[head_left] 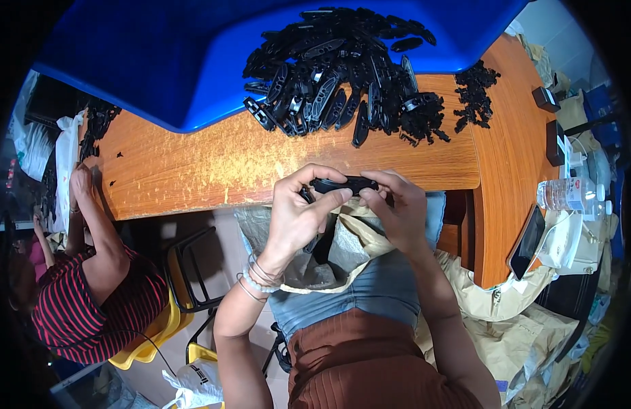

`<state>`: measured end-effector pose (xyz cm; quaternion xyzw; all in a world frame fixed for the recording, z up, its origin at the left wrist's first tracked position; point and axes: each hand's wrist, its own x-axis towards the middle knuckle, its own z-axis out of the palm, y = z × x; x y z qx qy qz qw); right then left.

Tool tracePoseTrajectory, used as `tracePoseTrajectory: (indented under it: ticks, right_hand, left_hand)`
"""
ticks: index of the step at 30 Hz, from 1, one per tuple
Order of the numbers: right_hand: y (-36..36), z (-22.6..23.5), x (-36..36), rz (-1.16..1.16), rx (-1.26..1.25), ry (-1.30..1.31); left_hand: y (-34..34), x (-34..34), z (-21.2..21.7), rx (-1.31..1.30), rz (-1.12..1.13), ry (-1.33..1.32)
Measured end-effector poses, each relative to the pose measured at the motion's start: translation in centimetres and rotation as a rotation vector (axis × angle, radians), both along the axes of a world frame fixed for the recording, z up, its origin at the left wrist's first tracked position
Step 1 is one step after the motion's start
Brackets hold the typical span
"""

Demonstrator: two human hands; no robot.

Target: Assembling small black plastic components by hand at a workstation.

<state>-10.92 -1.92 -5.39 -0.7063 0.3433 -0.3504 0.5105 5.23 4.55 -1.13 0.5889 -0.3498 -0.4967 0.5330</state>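
Note:
Between my two hands, over the table's front edge, is a long black plastic part [344, 185] with rounded ends. My left hand [298, 208] pinches its left end between thumb and fingers, and my right hand [399, 204] grips the other end. Another dark piece shows under my left fingers, mostly hidden. An open paper sack [360, 249] with a silvery lining rests on my lap below my hands. Beyond them, a heap of similar black plastic parts [322, 88] spills from a tilted blue bin [145, 82] onto the wooden table [213, 163].
Small black scraps [475, 95] lie at the table's right. A phone [527, 242] and a plastic bottle [567, 194] are on the right side. Paper sacks [527, 354] cover the floor there. To my left, a person in a striped shirt [97, 300] sits by a folding chair [193, 269].

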Motion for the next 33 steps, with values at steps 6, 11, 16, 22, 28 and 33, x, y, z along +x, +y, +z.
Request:
tracePoseTrajectory:
  ticks: [6, 11, 16, 22, 28, 33]
  right_hand:
    - [0.0, -0.2, 0.5, 0.097, 0.156, -0.204]
    - [0.0, -0.1, 0.9, 0.125, 0.083, -0.126]
    - [0.1, -0.2, 0.8, 0.155, 0.052, -0.063]
    - [1.2, -1.6, 1.8, 0.211, 0.386, -0.255]
    - [1.6, -1.8, 2.0, 0.155, 0.240, -0.168]
    - [1.5, -1.1, 1.5, 0.155, 0.287, -0.244]
  left_hand:
    - [0.5, -0.1, 0.6, -0.003, 0.024, -0.101]
    - [0.9, -0.1, -0.3, -0.077, 0.068, -0.209]
    - [1.6, 0.4, 0.0, 0.014, 0.045, -0.160]
    - [2.4, -0.3, -1.4, -0.050, 0.113, -0.305]
    - [2.4, -1.3, -1.8, -0.124, 0.208, -0.368]
    - [2.5, -0.8, -1.3, -0.083, 0.126, -0.350]
